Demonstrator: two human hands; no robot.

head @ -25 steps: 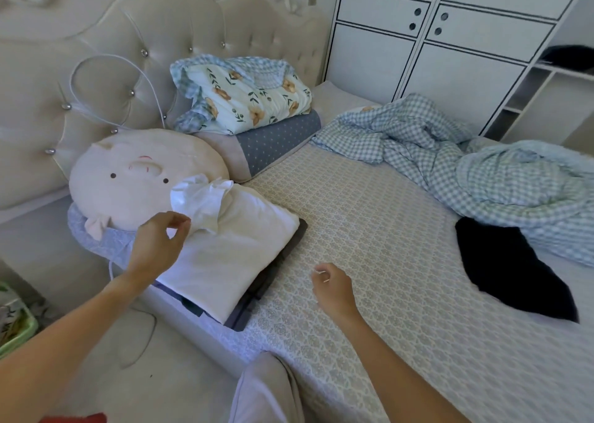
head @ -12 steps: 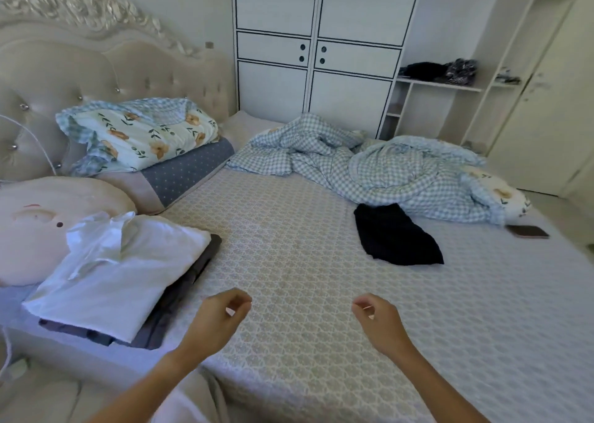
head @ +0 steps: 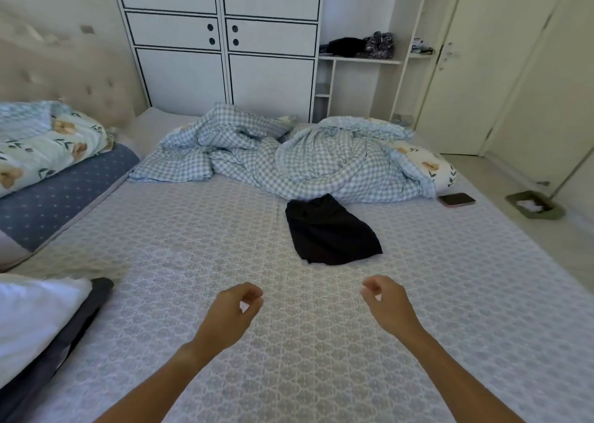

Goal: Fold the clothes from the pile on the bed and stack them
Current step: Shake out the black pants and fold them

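A black garment lies crumpled on the patterned bed, just in front of the checked duvet. At the lower left edge sits the stack of folded clothes, a white piece on top of a dark grey one. My left hand and my right hand hover over the bed's near part, fingers loosely curled, holding nothing. The black garment is about an arm's reach beyond my right hand.
A rumpled blue checked duvet fills the far side of the bed. A phone lies at its right end. Floral bedding on a blue pillow sits at the left. White wardrobe and a shelf stand behind.
My view has swung right, away from the folded stack toward the black garment. My left hand left the white piece, and both hands now hang over the bed's middle.
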